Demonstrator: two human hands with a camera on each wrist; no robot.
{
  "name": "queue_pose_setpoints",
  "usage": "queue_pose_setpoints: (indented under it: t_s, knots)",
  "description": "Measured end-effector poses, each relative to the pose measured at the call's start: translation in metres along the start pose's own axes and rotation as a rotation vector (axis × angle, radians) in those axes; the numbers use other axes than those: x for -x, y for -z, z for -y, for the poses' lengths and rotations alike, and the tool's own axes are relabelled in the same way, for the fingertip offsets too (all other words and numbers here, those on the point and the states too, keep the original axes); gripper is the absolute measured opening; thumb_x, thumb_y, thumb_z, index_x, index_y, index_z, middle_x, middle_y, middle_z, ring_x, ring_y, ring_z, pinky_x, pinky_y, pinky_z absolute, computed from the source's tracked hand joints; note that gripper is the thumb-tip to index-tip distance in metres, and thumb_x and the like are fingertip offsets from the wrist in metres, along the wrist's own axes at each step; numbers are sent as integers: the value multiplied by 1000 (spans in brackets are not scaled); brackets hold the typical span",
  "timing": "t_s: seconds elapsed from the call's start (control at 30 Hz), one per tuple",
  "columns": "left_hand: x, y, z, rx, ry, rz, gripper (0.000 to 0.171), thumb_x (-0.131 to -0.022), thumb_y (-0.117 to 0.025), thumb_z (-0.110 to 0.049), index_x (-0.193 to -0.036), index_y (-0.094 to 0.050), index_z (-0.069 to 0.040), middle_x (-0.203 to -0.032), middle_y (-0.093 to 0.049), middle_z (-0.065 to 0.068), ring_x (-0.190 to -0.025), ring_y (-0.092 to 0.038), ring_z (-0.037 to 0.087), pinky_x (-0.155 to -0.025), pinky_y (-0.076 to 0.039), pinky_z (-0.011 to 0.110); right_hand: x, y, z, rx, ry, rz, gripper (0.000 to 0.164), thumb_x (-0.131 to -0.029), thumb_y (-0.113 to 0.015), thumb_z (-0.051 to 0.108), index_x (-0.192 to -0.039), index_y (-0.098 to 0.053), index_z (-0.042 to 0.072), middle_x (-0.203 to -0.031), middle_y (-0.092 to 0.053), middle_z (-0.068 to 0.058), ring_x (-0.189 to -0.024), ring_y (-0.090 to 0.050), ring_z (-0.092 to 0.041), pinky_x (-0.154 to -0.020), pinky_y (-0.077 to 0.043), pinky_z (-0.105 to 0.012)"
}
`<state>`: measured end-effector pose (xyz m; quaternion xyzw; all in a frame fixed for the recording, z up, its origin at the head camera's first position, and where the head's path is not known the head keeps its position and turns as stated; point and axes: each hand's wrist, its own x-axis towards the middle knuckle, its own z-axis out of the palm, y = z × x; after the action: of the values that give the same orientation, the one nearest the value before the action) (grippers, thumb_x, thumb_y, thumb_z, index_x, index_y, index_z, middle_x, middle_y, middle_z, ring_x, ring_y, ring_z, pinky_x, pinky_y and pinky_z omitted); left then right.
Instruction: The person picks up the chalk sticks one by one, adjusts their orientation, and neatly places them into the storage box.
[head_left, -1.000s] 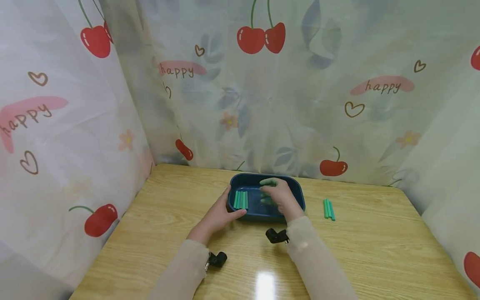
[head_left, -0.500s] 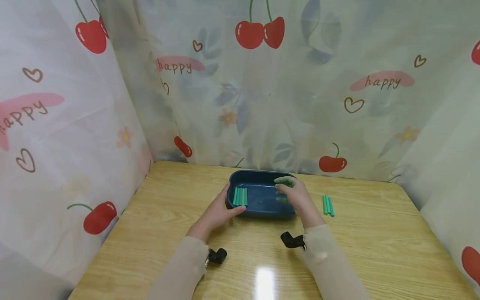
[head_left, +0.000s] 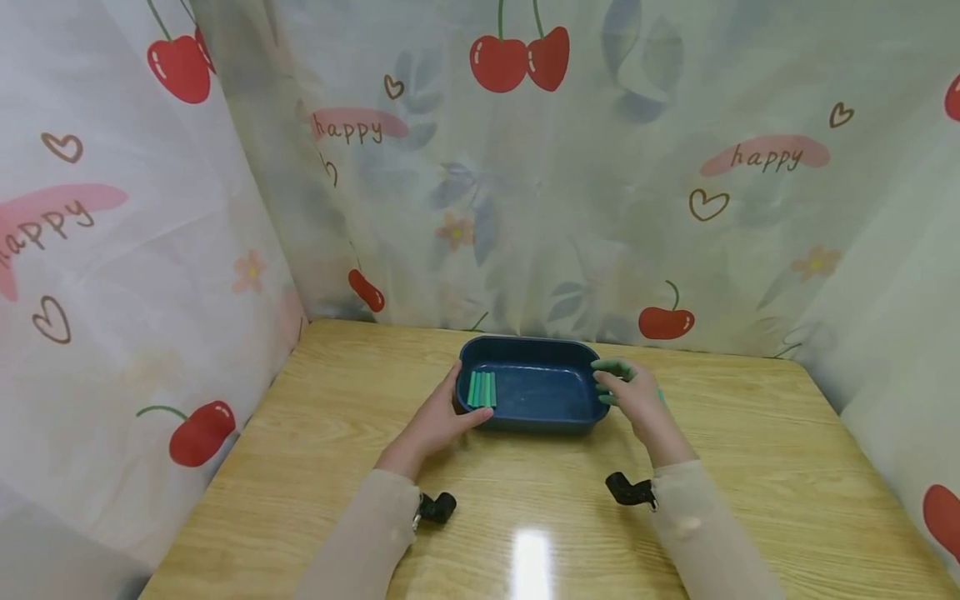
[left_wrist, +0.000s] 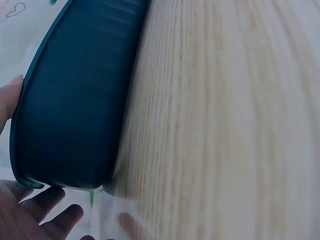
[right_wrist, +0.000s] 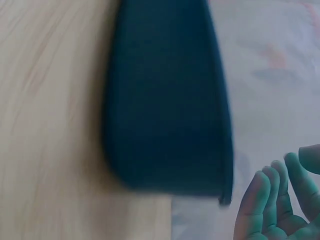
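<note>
A dark blue rectangular plastic box [head_left: 543, 423] stands on the table. My left hand [head_left: 437, 414] holds its left end, thumb over the near rim and fingers along the end wall; the left wrist view shows these fingers [left_wrist: 60, 220] below the end wall. Inside the box, at the left, several short green sticks [head_left: 482, 389] lie side by side in a row. Just at the box's right end is my right hand [head_left: 636, 396], its fingers loosely bent with nothing between them. Part of another green stick [head_left: 662, 395] peeks out behind this hand; the rest is hidden.
The wooden table [head_left: 750, 467] extends on both sides of the box. Behind it hangs a cherry-patterned cloth [head_left: 555, 208], close to the box's far side. A black wrist camera [head_left: 437, 507] sits at the left cuff, another camera [head_left: 628, 489] at the right.
My right hand has moved rightward out of the box, past its right rim, and now covers most of the loose green sticks there. My left hand stays on the box.
</note>
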<state>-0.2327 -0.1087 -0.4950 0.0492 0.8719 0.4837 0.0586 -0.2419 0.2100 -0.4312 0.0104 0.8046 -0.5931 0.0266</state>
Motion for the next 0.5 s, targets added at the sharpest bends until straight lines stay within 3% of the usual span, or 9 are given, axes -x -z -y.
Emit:
queue_pose_setpoints:
  t_s: [0.27, 0.5]
  knots:
    - [-1, -1, -2, -3, 13, 0, 108, -86, -77, -48, -163, -6, -22, -166, -19, 5, -150, -23, 28, -118, -24, 53, 5, 36, -16, 118, -2, -27, 45, -104, -55, 28, -136, -55, -4, -132, -54, -23, -113, -57, -34, -82, -55, -29]
    - [1, 0, -3, -3, 6, -2, 109, -86, -77, -49, -163, -6, -21, -166, -20, 6, -150, -23, 28, -119, -24, 52, 3, 58, -27, 155, -34, -47, 47, -105, -52, 30, -137, -53, -3, -125, -54, -22, -103, -59, -33, -75, -57, -40]
